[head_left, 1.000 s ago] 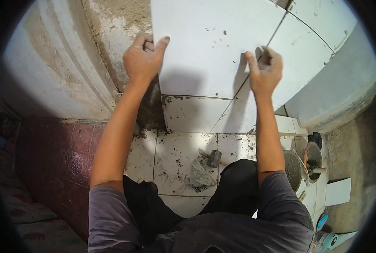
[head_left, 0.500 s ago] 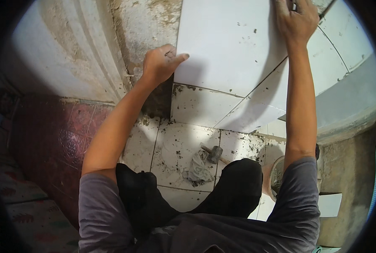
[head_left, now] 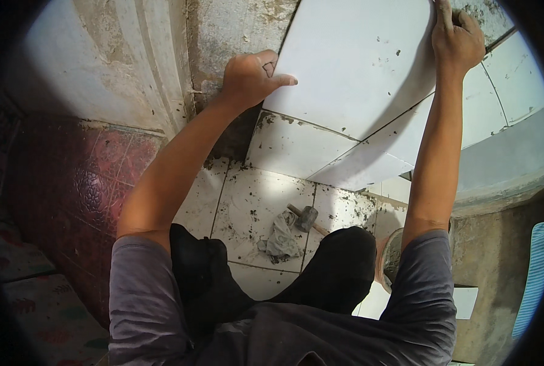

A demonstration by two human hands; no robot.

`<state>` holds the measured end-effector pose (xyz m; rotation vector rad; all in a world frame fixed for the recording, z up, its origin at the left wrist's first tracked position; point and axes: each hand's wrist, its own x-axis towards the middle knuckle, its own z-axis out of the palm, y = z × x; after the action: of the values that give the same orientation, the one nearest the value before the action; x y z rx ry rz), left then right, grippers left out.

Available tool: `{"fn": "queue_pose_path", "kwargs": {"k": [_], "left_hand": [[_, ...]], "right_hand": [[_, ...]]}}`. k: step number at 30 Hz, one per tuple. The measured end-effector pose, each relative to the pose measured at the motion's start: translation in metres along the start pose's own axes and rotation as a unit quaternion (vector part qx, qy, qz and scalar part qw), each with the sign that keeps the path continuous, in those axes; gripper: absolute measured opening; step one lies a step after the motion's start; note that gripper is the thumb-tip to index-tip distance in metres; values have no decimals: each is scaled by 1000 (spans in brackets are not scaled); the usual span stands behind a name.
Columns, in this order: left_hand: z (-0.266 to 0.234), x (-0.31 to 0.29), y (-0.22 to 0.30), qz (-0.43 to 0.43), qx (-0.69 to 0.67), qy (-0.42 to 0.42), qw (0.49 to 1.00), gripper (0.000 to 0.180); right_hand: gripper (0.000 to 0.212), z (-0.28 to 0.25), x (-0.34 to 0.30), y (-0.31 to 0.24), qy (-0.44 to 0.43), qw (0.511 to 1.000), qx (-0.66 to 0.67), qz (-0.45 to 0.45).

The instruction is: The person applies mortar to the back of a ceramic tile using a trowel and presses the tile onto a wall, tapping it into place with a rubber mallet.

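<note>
A large white tile (head_left: 351,61) with a few dark specks spans the upper middle of the head view. At its left edge is my left hand (head_left: 252,79), thumb laid over the face and fingers curled by the rim. My right hand (head_left: 458,46) holds the opposite edge near the top, index finger stretched along it and the other fingers bent. The tile's far end runs out of the picture. Just below it, a shorter white tile (head_left: 302,141) lies across a thin dark joint.
Between my knees and the tiles, a mallet (head_left: 306,218) lies beside a crumpled grey cloth (head_left: 282,238) on dirt-specked floor tiles. A bucket (head_left: 389,259) stands by my right knee. Red floor tiles (head_left: 95,183) and a plastered wall (head_left: 119,61) are left; a blue striped object (head_left: 537,268) is far right.
Both hands and the large tile sit further right in the picture, and the tile's left edge slants more. The view itself has also shifted slightly. Both hands remain at the tile's edges.
</note>
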<state>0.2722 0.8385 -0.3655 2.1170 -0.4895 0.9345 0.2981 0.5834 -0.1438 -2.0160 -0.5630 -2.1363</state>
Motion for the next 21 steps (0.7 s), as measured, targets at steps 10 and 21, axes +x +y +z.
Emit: {"fn": "queue_pose_path", "kwargs": {"k": [10,21], "left_hand": [[3,-4,2,-25,5,25,999,47],[-34,9,44,-169,-30,5,985,37]], "right_hand": [[52,1,1,0,-21,998,20,60],[52,-35,13,10,-210,975,44,-56]]}}
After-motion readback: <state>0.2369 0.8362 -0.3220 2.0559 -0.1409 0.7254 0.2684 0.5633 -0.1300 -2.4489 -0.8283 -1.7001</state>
